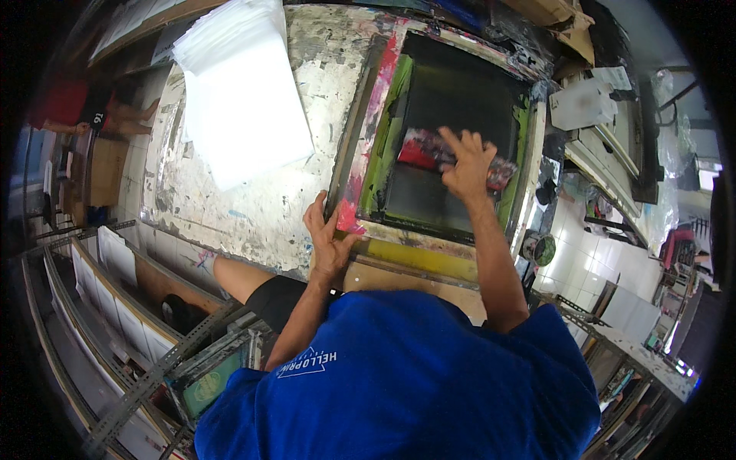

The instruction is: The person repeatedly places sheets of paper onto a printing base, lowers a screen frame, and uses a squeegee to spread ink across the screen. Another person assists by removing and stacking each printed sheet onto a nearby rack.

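Viewed from above, over a blue shirt (399, 383). Right hand (466, 162) stretched forward over the dark mesh of a printing screen (452, 100), palm down, fingers spread and pressed onto a red-and-dark rag (420, 147) — flat on it rather than clenched around it. Rag lay near the middle of the mesh, reaching toward the right edge of the frame. Left hand (328, 234) bent at the wrist, fingers wrapped over the near-left corner of the frame (360, 218), thumb along its edge, gripping the wood.

Counted: one screen, one rag, two hands, one stack of white sheets (241, 100). Stack rested at the far-left part of the table, well apart from the frame. Frame streaked with pink, green and yellow ink; yellow tape (418, 257) along its near edge.

Table (230, 215) worn, white paint chipped and stained, its left edge rough. Below the left edge, slotted metal racks (146, 376) holding white boards. Right of the table, white tiled floor (583, 253) and cluttered benches. Another person's limbs (126, 115) seen at the far left, away from the work.
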The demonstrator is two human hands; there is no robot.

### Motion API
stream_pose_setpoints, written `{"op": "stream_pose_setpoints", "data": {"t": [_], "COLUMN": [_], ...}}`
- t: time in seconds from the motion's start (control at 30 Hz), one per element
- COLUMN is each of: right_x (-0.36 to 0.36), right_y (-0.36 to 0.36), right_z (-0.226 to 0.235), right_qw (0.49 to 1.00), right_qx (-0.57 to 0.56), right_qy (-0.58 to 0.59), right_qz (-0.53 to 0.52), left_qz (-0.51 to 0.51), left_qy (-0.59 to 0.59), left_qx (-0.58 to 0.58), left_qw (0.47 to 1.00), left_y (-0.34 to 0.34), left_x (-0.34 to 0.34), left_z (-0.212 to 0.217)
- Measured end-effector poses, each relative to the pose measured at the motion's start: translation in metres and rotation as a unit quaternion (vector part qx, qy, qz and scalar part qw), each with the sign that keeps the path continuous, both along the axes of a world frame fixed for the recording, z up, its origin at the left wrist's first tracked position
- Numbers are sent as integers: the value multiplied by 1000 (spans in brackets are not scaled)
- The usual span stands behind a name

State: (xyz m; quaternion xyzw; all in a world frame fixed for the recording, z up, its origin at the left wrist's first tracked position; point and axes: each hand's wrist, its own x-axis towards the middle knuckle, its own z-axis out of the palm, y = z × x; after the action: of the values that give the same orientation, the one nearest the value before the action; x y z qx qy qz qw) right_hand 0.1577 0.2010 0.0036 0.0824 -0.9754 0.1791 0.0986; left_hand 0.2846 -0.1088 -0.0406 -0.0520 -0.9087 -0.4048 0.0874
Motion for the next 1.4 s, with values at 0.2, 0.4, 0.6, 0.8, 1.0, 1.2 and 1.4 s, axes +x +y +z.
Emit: {"op": "stream_pose_setpoints", "data": {"t": [0.2,0.4,0.6,0.8,1.0,1.2,1.4], "right_x": [-115,-200,-245,-197,-94,41,110], "right_y": [39,61,86,65,37,-4,-27], "right_z": [-15,-11,-1,1,7,76,167], "right_qw": [993,997,993,996,988,1000,999], "right_qx": [41,57,-10,62,48,4,14], "right_qy": [109,50,67,30,136,7,-6], "right_qz": [6,4,95,64,50,30,48], "left_qz": [-13,-1,-5,-20,21,27,59], "left_qy": [12,-5,19,-39,-2,48,106], "left_qx": [8,19,41,58,152,192,265], "left_qw": [1000,1000,999,997,988,980,957], "left_y": [-3,-4,-3,-2,7,16,30], "left_x": [2,5,3,5,12,9,-12], "left_z": [1,-6,-7,7,-2,24,69]}}
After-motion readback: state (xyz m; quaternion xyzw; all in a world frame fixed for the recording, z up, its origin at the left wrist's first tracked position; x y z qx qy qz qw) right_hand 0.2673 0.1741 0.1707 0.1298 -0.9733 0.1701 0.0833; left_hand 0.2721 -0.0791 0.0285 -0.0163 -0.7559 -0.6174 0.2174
